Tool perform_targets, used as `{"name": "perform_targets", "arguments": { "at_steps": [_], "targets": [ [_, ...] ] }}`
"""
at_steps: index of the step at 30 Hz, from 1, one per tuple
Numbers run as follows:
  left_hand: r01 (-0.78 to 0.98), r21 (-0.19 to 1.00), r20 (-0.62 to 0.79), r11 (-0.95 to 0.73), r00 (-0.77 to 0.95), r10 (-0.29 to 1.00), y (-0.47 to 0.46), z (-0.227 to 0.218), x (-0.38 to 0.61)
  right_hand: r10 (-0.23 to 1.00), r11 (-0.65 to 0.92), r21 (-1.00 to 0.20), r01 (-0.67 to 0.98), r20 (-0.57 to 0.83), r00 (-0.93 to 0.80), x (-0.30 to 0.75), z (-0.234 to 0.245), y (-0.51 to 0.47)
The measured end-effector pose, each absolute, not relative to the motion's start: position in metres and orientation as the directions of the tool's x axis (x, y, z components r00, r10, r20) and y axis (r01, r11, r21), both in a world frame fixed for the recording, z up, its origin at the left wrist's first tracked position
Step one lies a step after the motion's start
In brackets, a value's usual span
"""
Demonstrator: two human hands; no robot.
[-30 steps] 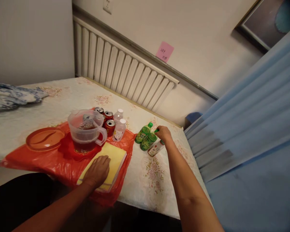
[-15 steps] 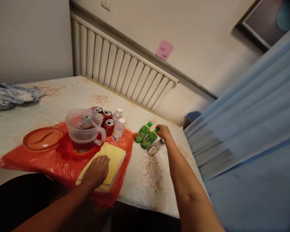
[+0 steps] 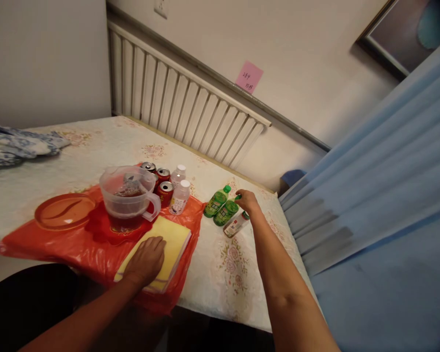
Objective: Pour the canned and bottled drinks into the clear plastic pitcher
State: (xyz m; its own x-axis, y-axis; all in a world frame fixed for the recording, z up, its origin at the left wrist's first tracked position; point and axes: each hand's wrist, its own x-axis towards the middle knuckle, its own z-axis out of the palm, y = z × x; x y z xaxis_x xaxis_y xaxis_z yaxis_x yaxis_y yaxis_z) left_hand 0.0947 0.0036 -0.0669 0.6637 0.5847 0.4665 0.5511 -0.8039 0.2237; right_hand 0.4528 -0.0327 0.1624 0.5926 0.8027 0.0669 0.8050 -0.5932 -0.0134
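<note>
My left hand (image 3: pixel 146 261) lies flat, fingers spread, on a yellow folded cloth (image 3: pixel 170 242) that rests on a red plastic sheet (image 3: pixel 55 242). My right hand (image 3: pixel 247 201) reaches to the far right of the table, fingers closed over the cap of a green bottle (image 3: pixel 225 213). A second green bottle (image 3: pixel 215 201) stands just left of it. A white-labelled bottle (image 3: pixel 235 225) leans under my right hand.
A clear jug of dark liquid (image 3: pixel 128 200) stands on the red sheet, with red cans (image 3: pixel 165 188), two small clear bottles (image 3: pixel 179 193) and a red lid (image 3: pixel 64 210) nearby. A radiator (image 3: pixel 183 107) lines the wall. Blue curtain (image 3: pixel 381 195) hangs right. Patterned cloth (image 3: pixel 18 146) lies far left.
</note>
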Motion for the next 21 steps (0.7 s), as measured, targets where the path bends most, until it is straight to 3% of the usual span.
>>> {"name": "perform_targets", "arguments": {
  "at_steps": [21],
  "targets": [
    [0.567, 0.21, 0.439, -0.796, 0.673, 0.595, 0.0041, -0.0681, 0.0948, 0.814, -0.565, -0.071, 0.822, 0.115, 0.57, 0.4527, 0.159, -0.0332]
  ]
}}
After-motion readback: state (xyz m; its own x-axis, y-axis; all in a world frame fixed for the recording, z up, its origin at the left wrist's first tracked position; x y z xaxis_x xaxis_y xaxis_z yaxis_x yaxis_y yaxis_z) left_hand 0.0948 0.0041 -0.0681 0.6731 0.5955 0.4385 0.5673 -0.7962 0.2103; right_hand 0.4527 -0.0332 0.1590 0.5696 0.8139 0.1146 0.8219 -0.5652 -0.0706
